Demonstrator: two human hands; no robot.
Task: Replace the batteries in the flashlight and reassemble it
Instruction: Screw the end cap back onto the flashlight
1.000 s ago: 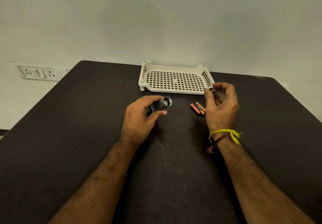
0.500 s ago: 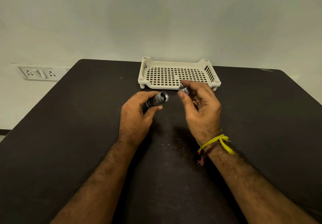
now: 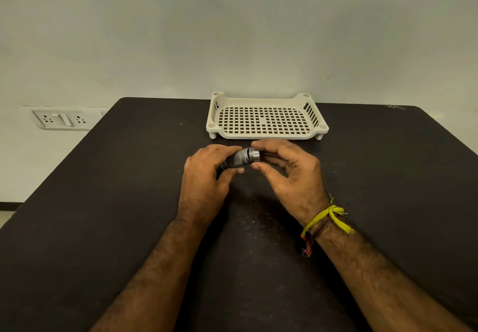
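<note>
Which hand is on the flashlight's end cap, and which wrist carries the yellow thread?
The right hand pinches the silver end cap and wears the yellow thread; the bare-wristed left hand grips the flashlight body.

Soft, even indoor light, dim greenish wall (image 3: 232,21), faint shadows under the forearms on the dark counter (image 3: 103,202), wide-angle bending at edges, sharp focus

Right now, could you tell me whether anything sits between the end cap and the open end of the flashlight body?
Nothing visible does. The right hand holds the end cap right against the flashlight body gripped by the left hand.
</note>
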